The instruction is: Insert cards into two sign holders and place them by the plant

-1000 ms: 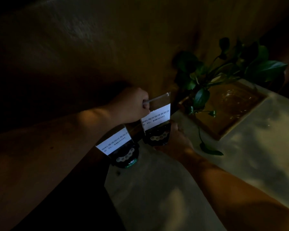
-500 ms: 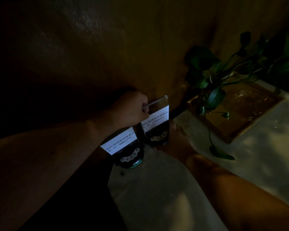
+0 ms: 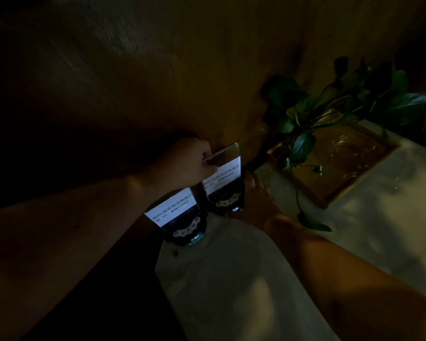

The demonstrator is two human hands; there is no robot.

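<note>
Placement step: left hand pinches the top of the far sign holder at the table's back edge, right hand gripping its base, beside the near holder and close to the plant; next, settle and release.

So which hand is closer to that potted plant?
The right hand. It grips the base of the far sign holder on the side facing the plant; the left hand pinches that holder's top edge, farther away.
</note>
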